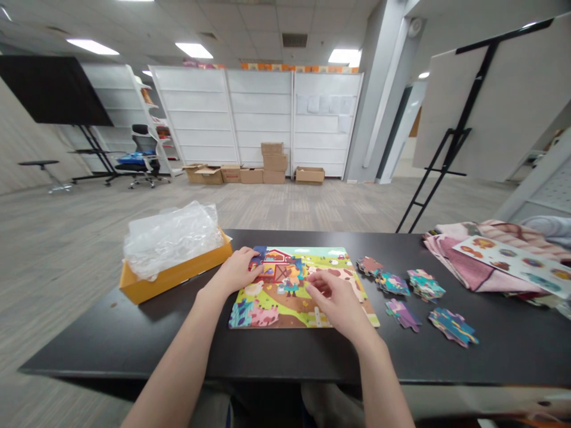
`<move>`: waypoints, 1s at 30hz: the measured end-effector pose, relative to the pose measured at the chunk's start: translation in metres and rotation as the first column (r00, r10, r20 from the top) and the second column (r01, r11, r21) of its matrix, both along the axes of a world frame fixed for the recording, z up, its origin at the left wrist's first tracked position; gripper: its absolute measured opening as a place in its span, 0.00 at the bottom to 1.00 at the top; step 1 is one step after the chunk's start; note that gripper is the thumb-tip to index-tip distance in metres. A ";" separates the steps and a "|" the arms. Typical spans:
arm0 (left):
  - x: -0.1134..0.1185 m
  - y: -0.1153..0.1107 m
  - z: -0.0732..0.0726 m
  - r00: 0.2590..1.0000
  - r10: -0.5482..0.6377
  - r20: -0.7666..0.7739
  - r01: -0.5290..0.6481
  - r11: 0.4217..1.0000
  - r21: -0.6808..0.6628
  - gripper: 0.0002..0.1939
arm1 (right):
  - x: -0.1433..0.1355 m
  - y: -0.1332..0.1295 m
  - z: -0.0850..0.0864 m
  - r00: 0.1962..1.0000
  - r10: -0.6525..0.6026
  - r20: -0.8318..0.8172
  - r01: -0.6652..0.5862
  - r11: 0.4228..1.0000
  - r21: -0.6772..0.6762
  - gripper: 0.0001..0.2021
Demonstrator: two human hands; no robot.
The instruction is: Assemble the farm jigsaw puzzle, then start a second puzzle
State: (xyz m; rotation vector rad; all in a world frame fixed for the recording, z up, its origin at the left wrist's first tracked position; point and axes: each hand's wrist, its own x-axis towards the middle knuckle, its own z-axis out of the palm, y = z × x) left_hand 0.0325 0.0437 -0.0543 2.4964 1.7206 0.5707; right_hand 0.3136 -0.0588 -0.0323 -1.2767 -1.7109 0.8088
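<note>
A farm-picture jigsaw puzzle [285, 312] lies on the black table, showing a red barn, a farmer figure, a pink pig and a cow. My left hand [241, 267] rests over the board's upper left edge, fingers stretched toward the barn and touching the board. Over the right middle of the picture is my right hand [332, 294], its fingers bent and slightly apart, with the tips beside the farmer figure. I see no piece in either hand. Part of the cow is hidden behind my right hand. Stacked jigsaw pieces [426, 285] lie in several small piles right of the board.
A yellow box [178, 273] with clear plastic wrapping [173, 238] stands at the table's left. Pink cloth [464, 261] and a printed sheet [513, 261] lie at the right end. Beyond the table are cardboard boxes [274, 163], white shelving and a stand with a white board.
</note>
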 end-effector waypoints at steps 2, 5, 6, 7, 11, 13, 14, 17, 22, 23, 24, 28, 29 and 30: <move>-0.001 0.000 -0.001 1.000 0.007 0.016 -0.007 1.000 0.011 0.26 | -0.001 -0.001 0.001 1.000 0.001 0.008 -0.001 1.000 0.005 0.08; -0.001 0.000 -0.001 1.000 0.008 0.029 -0.009 1.000 0.017 0.26 | -0.001 -0.001 0.001 1.000 -0.006 0.023 0.005 1.000 0.011 0.07; -0.001 0.000 -0.001 0.999 0.005 0.032 -0.006 1.000 0.015 0.26 | -0.001 -0.002 0.002 1.000 -0.006 0.029 0.006 1.000 0.012 0.07; -0.001 -0.001 -0.001 0.999 0.004 0.035 -0.004 1.000 0.013 0.27 | -0.002 -0.002 0.002 0.999 -0.005 0.034 0.004 1.000 0.013 0.07; 0.000 -0.001 0.000 0.999 0.022 0.036 -0.022 1.000 0.000 0.27 | -0.002 -0.003 0.002 0.999 0.007 0.045 -0.007 1.000 0.007 0.07; 0.001 -0.001 0.000 0.999 0.023 0.030 -0.024 1.000 0.004 0.27 | -0.003 -0.003 0.002 0.999 0.009 0.046 -0.009 1.000 0.002 0.07; 0.001 -0.001 0.000 0.999 0.020 0.028 -0.020 1.000 0.008 0.27 | -0.002 -0.003 0.002 0.999 0.009 0.047 -0.009 1.000 0.000 0.07; 0.002 -0.001 0.000 0.999 0.012 0.031 -0.013 1.000 0.019 0.26 | -0.002 -0.003 0.001 0.999 0.010 0.051 -0.010 1.000 -0.002 0.07; 0.003 -0.001 -0.001 1.000 0.017 0.023 -0.017 1.000 0.009 0.27 | -0.002 -0.003 0.001 0.997 0.028 0.065 -0.028 1.000 -0.004 0.06; 0.003 -0.001 -0.001 1.000 0.019 0.021 -0.019 1.000 0.004 0.27 | -0.002 -0.003 0.001 0.997 0.032 0.067 -0.032 0.999 -0.007 0.06; 0.003 -0.001 -0.001 1.000 0.021 0.020 -0.021 1.000 -0.001 0.28 | -0.002 -0.003 0.001 0.997 0.035 0.067 -0.035 0.999 -0.010 0.06; 0.002 -0.001 -0.002 0.997 0.034 0.062 -0.035 0.999 0.011 0.27 | -0.002 -0.004 0.003 0.998 0.038 0.059 -0.037 0.999 -0.025 0.06; 0.001 -0.001 -0.001 0.996 0.046 0.078 -0.048 0.999 0.021 0.27 | -0.001 -0.004 0.003 0.998 0.037 0.059 -0.035 0.999 -0.033 0.06; 0.001 -0.001 -0.001 0.994 0.060 0.088 -0.063 0.998 0.028 0.28 | -0.001 -0.004 0.004 0.998 0.034 0.060 -0.032 0.999 -0.039 0.06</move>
